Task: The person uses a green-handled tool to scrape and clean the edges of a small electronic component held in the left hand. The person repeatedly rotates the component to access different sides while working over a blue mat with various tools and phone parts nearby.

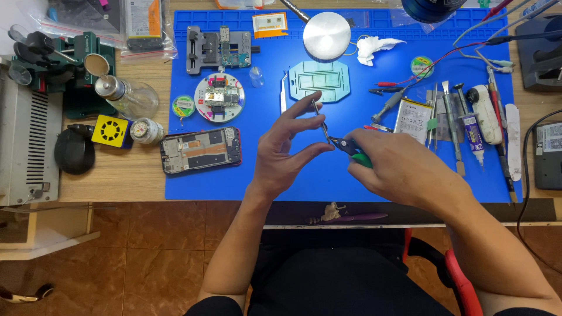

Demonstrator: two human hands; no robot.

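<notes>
Mid-frame, left hand (287, 155) pinches thin metal strip (320, 120) near-upright, lower end just left of cutters (350, 147) clasped in right hand (398, 169).

A thin, silver metal strip (319, 120) is held nearly upright above the middle of the blue mat, its lower end met from the right by the dark tips of a small pair of cutters (350, 149), whose green handles are mostly hidden inside a closed fist.
</notes>
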